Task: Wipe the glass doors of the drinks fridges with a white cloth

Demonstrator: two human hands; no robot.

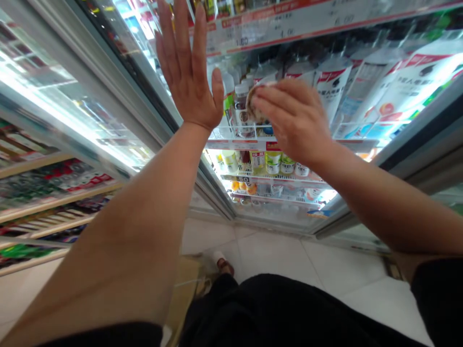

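Observation:
My left hand (191, 82) is raised with its fingers stretched out, the palm flat toward the glass door (267, 212) of a drinks cooler, apparently touching it. It holds nothing. On the right, my right hand (300, 118) is closed on a crumpled, brownish-beige cloth (255, 103), pressed toward the same glass. Motion blurs this hand, and its fingers cover part of the cloth. Behind the glass, near the cloth, stand a dark bottle with a white cap (242, 108) and large clear bottles with red-and-white labels (331, 79).
Lower cooler shelves hold several green-and-white containers (273, 162). A metal door frame (137, 91) runs down the left, and shelves of packaged goods (47, 188) show beyond it. Below lie the tiled floor (267, 255), a cardboard box (184, 289) and my foot (224, 265).

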